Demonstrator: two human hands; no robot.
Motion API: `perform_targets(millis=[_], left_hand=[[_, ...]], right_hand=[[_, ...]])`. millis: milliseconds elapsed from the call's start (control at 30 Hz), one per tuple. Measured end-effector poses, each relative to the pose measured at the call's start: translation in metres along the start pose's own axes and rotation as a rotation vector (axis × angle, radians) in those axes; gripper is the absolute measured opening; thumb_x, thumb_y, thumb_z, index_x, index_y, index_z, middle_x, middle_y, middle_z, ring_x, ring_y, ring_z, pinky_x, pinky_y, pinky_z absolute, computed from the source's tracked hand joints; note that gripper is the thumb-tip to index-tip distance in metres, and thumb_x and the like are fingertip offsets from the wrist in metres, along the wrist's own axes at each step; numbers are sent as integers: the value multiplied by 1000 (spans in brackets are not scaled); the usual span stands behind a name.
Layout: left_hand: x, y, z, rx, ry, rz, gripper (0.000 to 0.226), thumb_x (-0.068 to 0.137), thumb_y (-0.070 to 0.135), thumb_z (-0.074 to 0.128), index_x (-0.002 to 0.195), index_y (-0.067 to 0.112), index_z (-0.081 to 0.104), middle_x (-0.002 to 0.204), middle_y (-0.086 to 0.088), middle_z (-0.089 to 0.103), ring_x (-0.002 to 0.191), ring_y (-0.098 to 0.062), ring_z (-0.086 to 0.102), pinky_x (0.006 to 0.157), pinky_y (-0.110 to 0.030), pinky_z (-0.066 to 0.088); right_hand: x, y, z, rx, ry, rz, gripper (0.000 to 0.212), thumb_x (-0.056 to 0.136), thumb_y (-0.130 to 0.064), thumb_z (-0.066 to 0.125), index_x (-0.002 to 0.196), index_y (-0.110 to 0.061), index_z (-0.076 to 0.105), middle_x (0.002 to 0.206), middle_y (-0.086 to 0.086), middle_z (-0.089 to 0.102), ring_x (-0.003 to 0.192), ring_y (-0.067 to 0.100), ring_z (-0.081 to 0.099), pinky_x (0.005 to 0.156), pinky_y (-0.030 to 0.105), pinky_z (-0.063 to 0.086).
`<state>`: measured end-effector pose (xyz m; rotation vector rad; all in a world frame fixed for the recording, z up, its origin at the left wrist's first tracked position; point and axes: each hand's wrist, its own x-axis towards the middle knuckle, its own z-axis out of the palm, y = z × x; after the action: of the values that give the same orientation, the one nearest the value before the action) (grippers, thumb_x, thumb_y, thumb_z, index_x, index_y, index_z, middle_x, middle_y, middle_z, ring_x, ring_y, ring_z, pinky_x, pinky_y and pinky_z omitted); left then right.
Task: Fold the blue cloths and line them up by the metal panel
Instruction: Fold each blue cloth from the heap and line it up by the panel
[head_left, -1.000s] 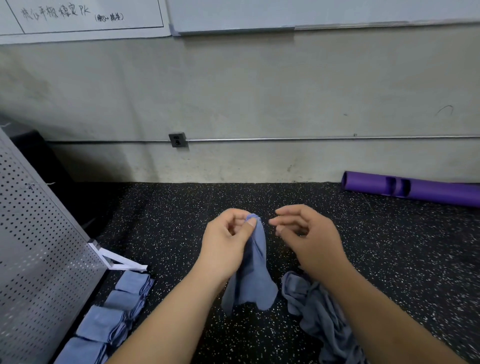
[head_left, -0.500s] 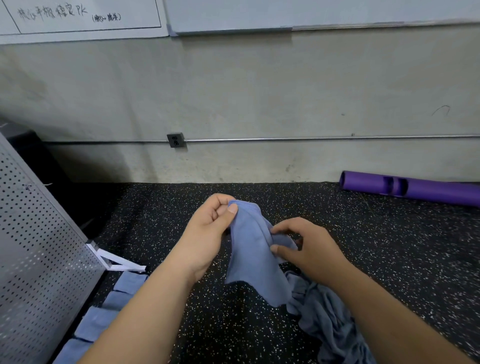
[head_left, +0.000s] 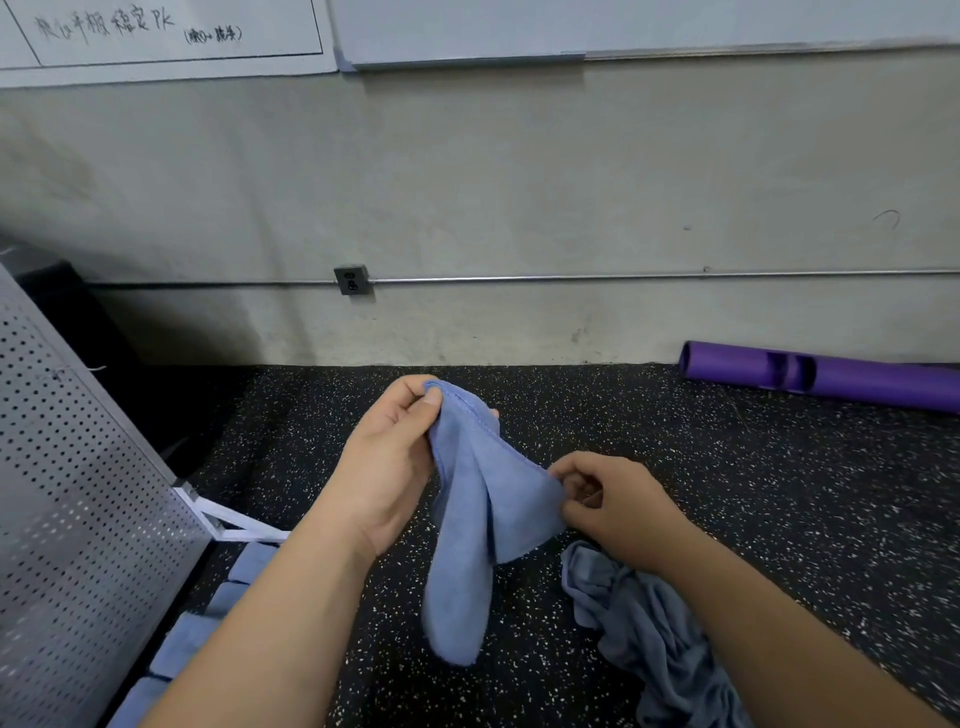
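1. The left hand (head_left: 387, 467) pinches the blue cloth (head_left: 475, 514) by one corner, above the floor (head_left: 779, 493).
2. The right hand (head_left: 615, 501) pinches another edge, apparently to spread it for folding.
3. Folded cloths (head_left: 202, 623) line the metal panel (head_left: 78, 493).

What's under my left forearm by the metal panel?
Folded blue cloths in a row on the floor beside the perforated metal panel; the left forearm hides part of the row.

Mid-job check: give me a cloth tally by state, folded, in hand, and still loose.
Folded cloths beside the metal panel: 4 showing
Held cloth, pinched by left hand and right hand: 1
Loose heap: 1, its cloths uncountable
Total: 5 cloths plus the heap
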<state>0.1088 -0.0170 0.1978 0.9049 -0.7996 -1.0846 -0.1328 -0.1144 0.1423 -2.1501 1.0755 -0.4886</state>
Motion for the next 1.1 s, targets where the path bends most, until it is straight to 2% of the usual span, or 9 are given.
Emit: perform_targets(millis=[167, 333, 433, 567, 667, 733, 800, 967, 1100], left_hand=[[4, 4, -11, -15, 57, 30, 12, 107, 16, 58, 115, 7, 58, 110, -26, 65, 111, -41, 62, 109, -61, 46], [7, 15, -25, -27, 147, 99, 15, 111, 12, 47, 101, 12, 59, 92, -10, 73, 91, -28, 72, 95, -47, 59], [12, 17, -42, -31, 225, 121, 16, 111, 11, 49, 99, 14, 60, 93, -9, 69, 90, -26, 67, 94, -44, 53], [16, 15, -54, 37, 354, 140, 15, 112, 16, 52, 102, 17, 63, 93, -6, 68, 87, -19, 63, 88, -39, 50], [18, 8, -60, 208, 451, 181, 10, 111, 22, 57, 107, 17, 65, 95, -9, 65, 89, -21, 56, 85, -38, 47], [18, 4, -63, 289, 445, 197, 15, 108, 28, 62, 110, 13, 65, 97, -9, 59, 90, -23, 48, 84, -42, 43], [19, 2, -64, 350, 442, 199, 16, 106, 29, 65, 110, 14, 68, 96, -9, 60, 88, -22, 50, 84, -41, 43], [17, -1, -55, 580, 467, 267, 6, 104, 20, 69, 104, 17, 75, 87, 5, 68, 73, -2, 54, 70, -15, 47], [14, -4, -49, 707, 411, 286, 7, 99, 14, 75, 104, 19, 78, 88, 6, 74, 77, 4, 63, 77, -10, 49]], right_hand=[[-2, -3, 4, -18, -118, -57, 19, 82, -15, 75, 87, -33, 72, 94, -9, 66, 83, 10, 64, 81, 37, 59], [-2, 4, -4, -144, -140, -124, 21, 82, -50, 85, 84, -40, 66, 99, -15, 60, 90, 2, 58, 83, 28, 53], [-4, 10, -17, -161, -107, -128, 28, 81, -64, 82, 89, -43, 67, 101, -20, 61, 93, -1, 60, 86, 31, 54], [-10, 10, -36, -163, 59, -189, 15, 88, -53, 80, 97, -46, 70, 99, -22, 67, 92, 0, 65, 84, 33, 58], [-15, 8, -47, -196, 250, -236, 7, 93, -44, 76, 99, -41, 75, 99, -26, 70, 90, -2, 68, 81, 34, 60], [-18, 6, -52, -201, 370, -230, 8, 92, -38, 78, 100, -36, 80, 98, -28, 73, 89, -4, 69, 81, 31, 61], [-21, 4, -55, -145, 452, -192, 8, 90, -31, 83, 98, -33, 83, 93, -28, 75, 85, -3, 71, 78, 26, 60], [-19, 10, -64, 146, 595, -55, 21, 83, -19, 91, 88, -37, 82, 81, -20, 77, 74, 6, 72, 73, 19, 57], [-15, 18, -75, 285, 664, 11, 23, 82, -13, 92, 90, -32, 82, 79, -12, 78, 71, 5, 70, 68, 9, 54]])
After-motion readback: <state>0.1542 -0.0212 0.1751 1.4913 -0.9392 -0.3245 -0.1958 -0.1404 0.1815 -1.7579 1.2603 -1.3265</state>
